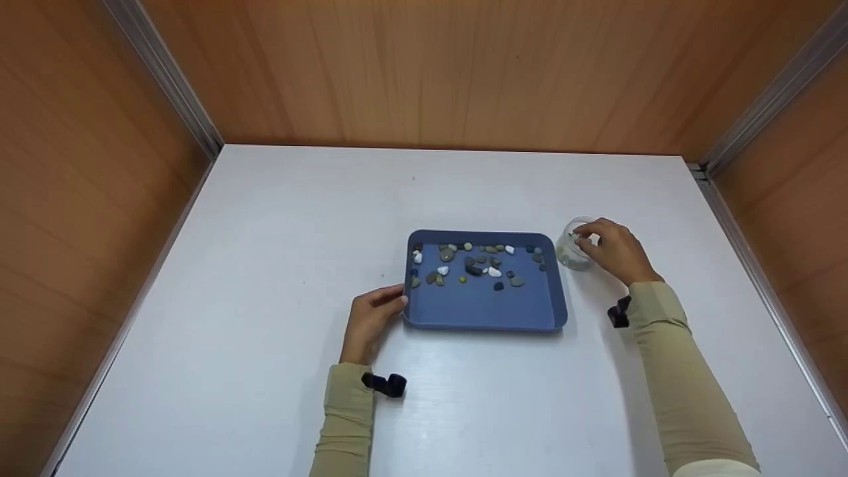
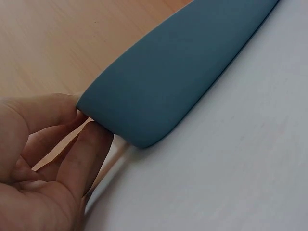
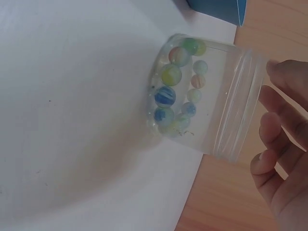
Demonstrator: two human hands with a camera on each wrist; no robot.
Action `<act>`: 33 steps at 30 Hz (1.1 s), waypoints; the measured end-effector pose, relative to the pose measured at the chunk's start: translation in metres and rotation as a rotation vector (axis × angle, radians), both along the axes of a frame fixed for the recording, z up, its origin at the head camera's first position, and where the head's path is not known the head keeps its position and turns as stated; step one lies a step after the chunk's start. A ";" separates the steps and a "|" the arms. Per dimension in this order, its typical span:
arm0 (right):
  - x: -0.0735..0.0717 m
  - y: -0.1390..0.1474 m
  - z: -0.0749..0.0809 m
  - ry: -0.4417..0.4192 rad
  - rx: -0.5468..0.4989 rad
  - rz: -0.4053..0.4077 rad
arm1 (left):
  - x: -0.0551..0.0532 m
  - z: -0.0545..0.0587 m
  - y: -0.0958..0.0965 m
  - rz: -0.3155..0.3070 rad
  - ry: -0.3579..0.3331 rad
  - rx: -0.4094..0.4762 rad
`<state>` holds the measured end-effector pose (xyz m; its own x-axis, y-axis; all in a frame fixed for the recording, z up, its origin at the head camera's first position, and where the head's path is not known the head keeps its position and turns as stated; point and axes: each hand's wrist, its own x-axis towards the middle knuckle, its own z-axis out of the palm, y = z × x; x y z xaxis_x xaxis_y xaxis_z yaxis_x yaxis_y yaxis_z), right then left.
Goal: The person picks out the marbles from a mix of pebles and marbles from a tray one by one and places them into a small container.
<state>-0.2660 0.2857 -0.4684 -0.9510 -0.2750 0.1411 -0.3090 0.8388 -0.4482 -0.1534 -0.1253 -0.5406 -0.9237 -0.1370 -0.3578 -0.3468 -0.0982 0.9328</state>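
Observation:
A blue-grey rectangular tray (image 1: 483, 315) with many small stones of several colours sits mid-table. My left hand (image 1: 371, 318) grips its left edge, thumb and fingers at the rim; in the left wrist view the fingertips (image 2: 98, 132) meet the tray's corner (image 2: 144, 103). To the right of the tray stands a clear jar (image 3: 214, 101), with coloured glass marbles (image 3: 165, 96) along its bottom. My right hand (image 1: 616, 252) is at the jar's mouth with bent fingers, thumb and index tips close together. I cannot tell whether something small is between those tips.
The stones lie mostly across the tray's back half, among them a white stone (image 1: 494, 272) and a dark one (image 1: 498, 286). A white table (image 1: 265, 265) carries everything. Wood-grain panels (image 1: 430, 73) close it in at the back and both sides, with metal strips at the corners.

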 end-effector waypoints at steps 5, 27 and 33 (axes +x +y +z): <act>-0.001 -0.003 0.000 0.009 0.002 0.005 | 0.000 -0.002 0.000 -0.003 0.002 0.003; -0.005 -0.034 0.007 0.034 -0.021 0.067 | -0.001 -0.005 0.000 0.012 0.016 0.041; -0.007 -0.048 0.010 0.006 -0.022 0.085 | -0.001 -0.005 0.000 0.013 0.014 0.041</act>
